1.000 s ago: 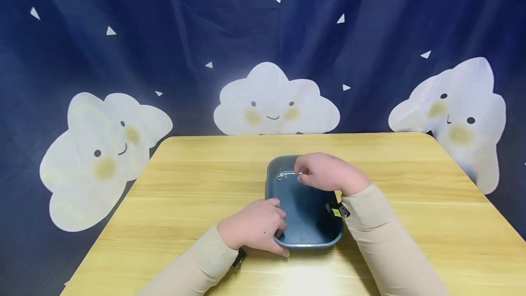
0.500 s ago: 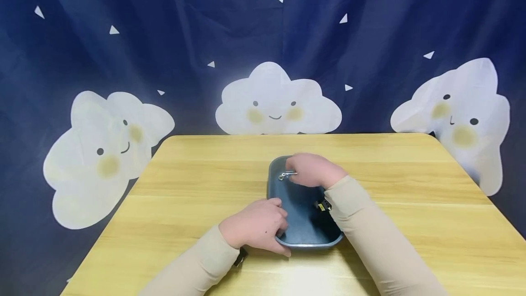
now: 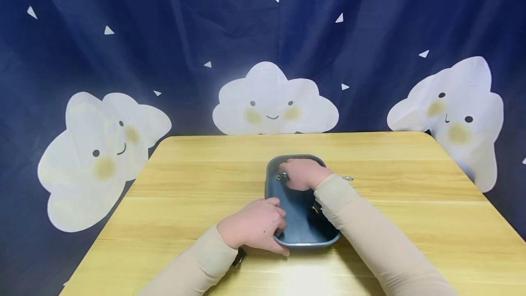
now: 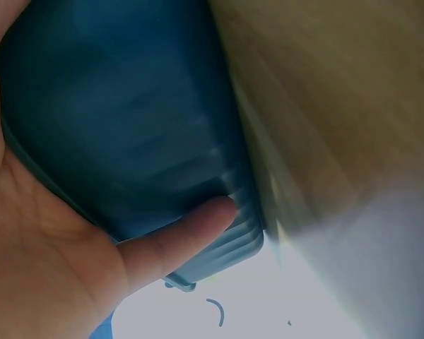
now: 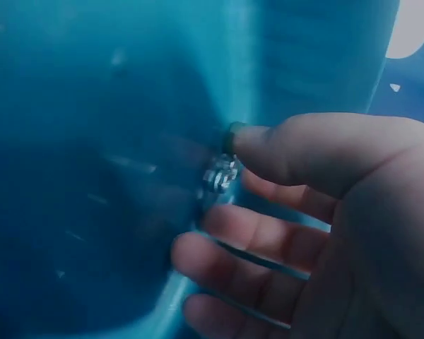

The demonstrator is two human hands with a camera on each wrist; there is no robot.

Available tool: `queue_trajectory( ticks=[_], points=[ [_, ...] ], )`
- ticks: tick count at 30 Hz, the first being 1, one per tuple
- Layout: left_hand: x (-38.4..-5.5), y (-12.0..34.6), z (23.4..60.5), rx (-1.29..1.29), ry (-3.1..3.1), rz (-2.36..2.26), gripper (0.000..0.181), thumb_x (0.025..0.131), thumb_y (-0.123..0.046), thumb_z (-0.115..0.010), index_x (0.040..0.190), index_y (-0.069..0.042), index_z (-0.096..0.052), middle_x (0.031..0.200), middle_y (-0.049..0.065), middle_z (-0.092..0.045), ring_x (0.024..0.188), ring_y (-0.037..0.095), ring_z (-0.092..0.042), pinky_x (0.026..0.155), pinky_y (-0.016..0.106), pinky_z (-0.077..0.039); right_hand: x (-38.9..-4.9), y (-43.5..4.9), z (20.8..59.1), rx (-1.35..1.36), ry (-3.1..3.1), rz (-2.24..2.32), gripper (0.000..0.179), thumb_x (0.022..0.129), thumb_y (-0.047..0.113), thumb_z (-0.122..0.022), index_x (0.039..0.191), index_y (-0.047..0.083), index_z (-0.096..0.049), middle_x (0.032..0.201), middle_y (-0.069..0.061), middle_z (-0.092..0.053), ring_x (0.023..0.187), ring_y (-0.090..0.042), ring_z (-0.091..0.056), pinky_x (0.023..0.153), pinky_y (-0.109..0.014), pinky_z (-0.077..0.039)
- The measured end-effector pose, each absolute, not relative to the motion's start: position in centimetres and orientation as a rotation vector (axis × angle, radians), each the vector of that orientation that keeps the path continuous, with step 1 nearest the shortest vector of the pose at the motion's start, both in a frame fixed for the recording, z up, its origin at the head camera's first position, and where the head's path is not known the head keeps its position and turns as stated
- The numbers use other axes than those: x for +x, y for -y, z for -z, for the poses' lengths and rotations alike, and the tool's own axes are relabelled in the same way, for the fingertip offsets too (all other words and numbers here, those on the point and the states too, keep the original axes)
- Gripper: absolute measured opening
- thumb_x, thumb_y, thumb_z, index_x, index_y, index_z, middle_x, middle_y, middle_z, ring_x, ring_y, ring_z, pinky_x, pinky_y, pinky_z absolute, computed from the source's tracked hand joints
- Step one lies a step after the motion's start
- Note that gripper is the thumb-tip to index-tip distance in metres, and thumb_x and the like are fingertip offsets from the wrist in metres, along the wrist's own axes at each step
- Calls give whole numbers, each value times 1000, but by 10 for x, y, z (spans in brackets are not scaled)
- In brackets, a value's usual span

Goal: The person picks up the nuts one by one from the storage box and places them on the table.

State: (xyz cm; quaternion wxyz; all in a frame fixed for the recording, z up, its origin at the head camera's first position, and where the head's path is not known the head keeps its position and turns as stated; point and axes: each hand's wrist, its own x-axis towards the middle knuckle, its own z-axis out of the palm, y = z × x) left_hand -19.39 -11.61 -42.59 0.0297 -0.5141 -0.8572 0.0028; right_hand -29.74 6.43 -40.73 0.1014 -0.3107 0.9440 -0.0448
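Observation:
A deep blue plastic tray (image 3: 304, 223) stands on the wooden table. My left hand (image 3: 256, 225) grips its near left corner, fingers over the rim inside and thumb along the outer wall; that outside is also in the left wrist view. My right hand (image 3: 303, 174) reaches into the far end of the tray, palm down. Small shiny silver pieces (image 5: 222, 173) lie along the tray's far wall there. In the right wrist view the thumb tip is right at them, the other fingers loosely curled and spread below. The head view shows only their left end (image 3: 281, 176), the rest hidden by the hand.
Another small shiny silver piece (image 3: 348, 178) shows on the table (image 3: 411, 223), just right of the right cuff. Behind the table hangs a dark blue curtain (image 3: 230, 22) with white clouds. Each wrist carries a small black camera.
My right hand has moved left and lower in the tray, up to the shiny pieces, partly covering them. The silver piece on the table has come into sight beside the cuff. The left hand stays put.

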Motion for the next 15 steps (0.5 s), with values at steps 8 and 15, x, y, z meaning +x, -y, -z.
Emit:
queue_trajectory(
  ticks=[8, 15],
  points=[
    [-193, 117, 424, -1576, 2657, -5, 53, 72, -70, -77, 55, -29, -48, 66, -19, -37, 71, 9, -33, 59, 20, -27, -302, -63, 416, -964, -2777, 162, 27, 92, 10, -64, 118, 16, -69, 113, -2, -69, 102, -21, -66, 87, -41, -53],
    [-194, 116, 425, -1590, 2656, 6, 53, 72, -69, -77, 55, -28, -48, 66, -19, -38, 70, 9, -33, 60, 20, -27, -301, -65, 414, -931, -2744, 169, 16, 93, 7, -63, 107, 14, -67, 97, 0, -67, 78, -16, -58, 76, -37, -51]
  ],
)
